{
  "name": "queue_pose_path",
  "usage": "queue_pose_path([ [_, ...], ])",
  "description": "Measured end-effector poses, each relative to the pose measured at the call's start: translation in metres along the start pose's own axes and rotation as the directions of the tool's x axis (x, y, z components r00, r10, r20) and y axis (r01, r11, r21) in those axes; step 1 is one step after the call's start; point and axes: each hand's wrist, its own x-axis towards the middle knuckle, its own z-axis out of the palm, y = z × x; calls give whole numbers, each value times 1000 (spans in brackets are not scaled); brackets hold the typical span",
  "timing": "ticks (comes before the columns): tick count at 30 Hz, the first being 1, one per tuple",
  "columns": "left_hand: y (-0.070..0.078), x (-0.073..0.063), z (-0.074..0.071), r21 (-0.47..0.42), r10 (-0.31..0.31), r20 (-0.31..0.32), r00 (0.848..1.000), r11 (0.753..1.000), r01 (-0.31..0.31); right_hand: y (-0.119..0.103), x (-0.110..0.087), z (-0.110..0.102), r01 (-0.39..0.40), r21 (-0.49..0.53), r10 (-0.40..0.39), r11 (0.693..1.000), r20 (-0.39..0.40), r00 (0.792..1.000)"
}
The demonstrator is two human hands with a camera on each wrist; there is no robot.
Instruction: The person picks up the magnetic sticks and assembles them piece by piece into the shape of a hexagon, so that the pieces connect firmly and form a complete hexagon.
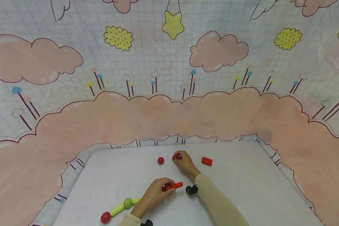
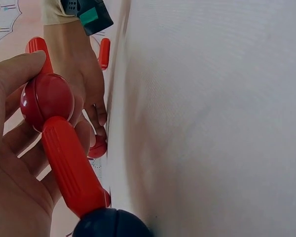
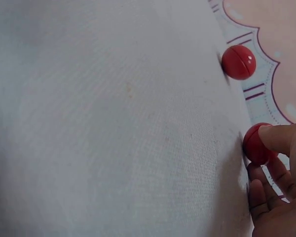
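My left hand (image 1: 154, 192) grips a chain of toy balls and rods, its thumb on a short red rod (image 2: 38, 47) beside a red ball (image 2: 49, 101). Past that ball, a ribbed red rod (image 2: 71, 165) leads to a dark blue ball (image 2: 111, 224). In the head view, yellow-green rods (image 1: 117, 210), a green ball (image 1: 128, 203) and a red end ball (image 1: 105, 217) extend to the lower left from behind the hand. Farther back, my right hand (image 1: 187, 164) pinches a loose red ball (image 3: 257, 145) at the tabletop between thumb and fingers.
Another red ball (image 3: 239, 62) lies left of the right hand. To that hand's right is a short red rod piece (image 1: 207, 161). The white tabletop (image 1: 257, 188) backs onto a cloud-printed cloth (image 1: 169, 116). Each wrist carries a dark camera (image 1: 192, 190).
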Motion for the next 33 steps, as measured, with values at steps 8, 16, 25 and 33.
queue_pose_path([
  [8, 0, 0, 0, -8, 2, -1, 1000, 1000, -2, 7, -6, -4, 30, 5, -30, 1000, -14, 999],
  [16, 0, 1, 0, -14, -10, 0, 1000, 1000, 10, 3, -18, -20, 67, 6, -67, 998, -20, 998],
  [25, -2, 1, 3, -70, -36, 16, 999, 997, 37, 0, -36, -37, 105, -2, -105, 994, -65, 992],
  [33, -1, 4, 5, -86, -37, 13, 999, 996, 38, -3, -54, -49, 145, -4, -145, 989, -76, 987],
])
